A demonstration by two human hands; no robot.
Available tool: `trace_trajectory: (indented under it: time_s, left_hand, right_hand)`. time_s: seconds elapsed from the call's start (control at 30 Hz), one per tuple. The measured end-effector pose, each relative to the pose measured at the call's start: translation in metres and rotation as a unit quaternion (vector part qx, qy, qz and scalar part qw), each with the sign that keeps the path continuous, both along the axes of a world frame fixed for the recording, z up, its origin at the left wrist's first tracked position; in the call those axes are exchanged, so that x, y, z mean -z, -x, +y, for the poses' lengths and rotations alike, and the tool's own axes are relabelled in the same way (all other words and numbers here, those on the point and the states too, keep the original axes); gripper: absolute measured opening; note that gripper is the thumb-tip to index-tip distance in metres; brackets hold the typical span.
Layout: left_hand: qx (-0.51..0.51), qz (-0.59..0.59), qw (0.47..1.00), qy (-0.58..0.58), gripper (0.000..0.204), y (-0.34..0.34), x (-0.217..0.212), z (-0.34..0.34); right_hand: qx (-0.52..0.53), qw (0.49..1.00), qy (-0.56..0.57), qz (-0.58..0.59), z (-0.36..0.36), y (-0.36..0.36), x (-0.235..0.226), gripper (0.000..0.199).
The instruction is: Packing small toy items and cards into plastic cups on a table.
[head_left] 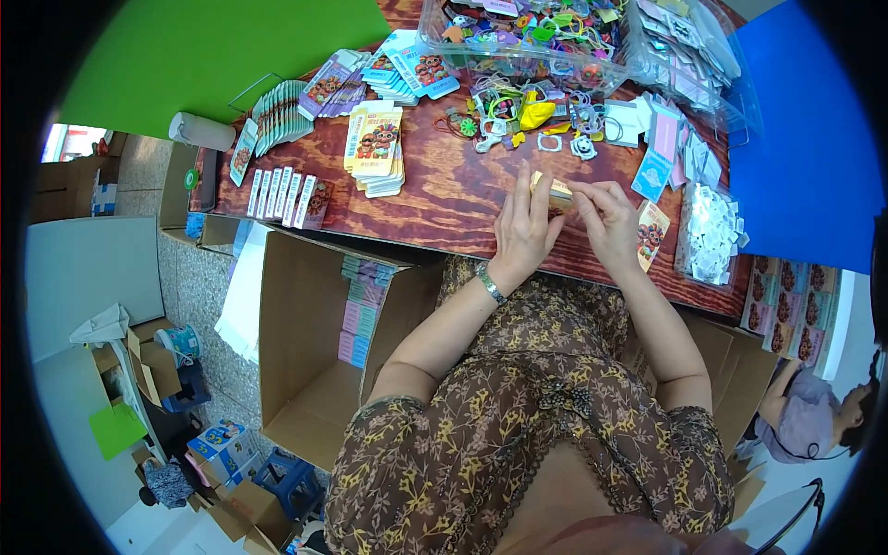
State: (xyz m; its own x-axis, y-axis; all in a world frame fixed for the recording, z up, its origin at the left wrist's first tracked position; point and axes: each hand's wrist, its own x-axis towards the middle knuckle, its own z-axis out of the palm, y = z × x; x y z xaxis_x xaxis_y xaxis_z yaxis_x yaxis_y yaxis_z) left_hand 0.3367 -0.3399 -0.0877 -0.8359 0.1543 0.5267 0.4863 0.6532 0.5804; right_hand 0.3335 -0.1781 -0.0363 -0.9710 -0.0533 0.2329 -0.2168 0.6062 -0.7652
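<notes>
Our brown floral dress [555, 407] lies nearest, one garment filling the lower middle. Beyond it we see one red-brown wood-grained tabletop [444, 213], with one tall cardboard carton [291, 370] standing open at its near edge.

Both our arms are bent inward, bare below the sleeves, and the two hands meet above the tabletop. Our left hand [529, 222] has its back turned up, fingers long and nearly straight, pointing away from us, thumb set out to the right. Our right hand [606, 222] leans in from the other side, its fingers curled and bunched.

We count three clear plastic containers: a wide bin [518, 65] of colourful trinkets, a second bin [712, 104] of flat packets, and a small tray [680, 252] of white slips. Left of the hands, one yellow stack of cards [377, 148] lies flat, and about six slim boxes [287, 199] stand in a row. Two loose cards lie right of the hands: one blue [653, 176], one yellow [653, 236].

Smaller still is one yellow box [553, 191], held narrowly between left thumb and fingers; right fingertips gather at its right end, though we cannot tell whether they grip it. Smallest, we see one green flower-shaped charm [467, 127].
</notes>
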Motion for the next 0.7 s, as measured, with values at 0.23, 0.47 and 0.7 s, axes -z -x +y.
trace_trajectory:
  time_s: [0.23, 0.47, 0.7]
  left_hand:
    - [-0.014, -0.005, 0.999, 0.036, 0.083, 0.001, 0.001, 0.003]
    - [-0.031, 0.025, 0.997, 0.073, 0.083, 0.002, -0.001, 0.003]
    - [-0.025, 0.034, 0.997, 0.069, 0.084, 0.002, 0.002, 0.002]
  right_hand:
    - [0.047, 0.972, 0.176, -0.146, 0.004, 0.005, 0.009, 0.019]
    - [0.044, 0.961, 0.195, -0.192, 0.005, 0.006, 0.003, 0.017]
    - [0.042, 0.944, 0.242, -0.219, 0.005, 0.004, 0.006, 0.020]
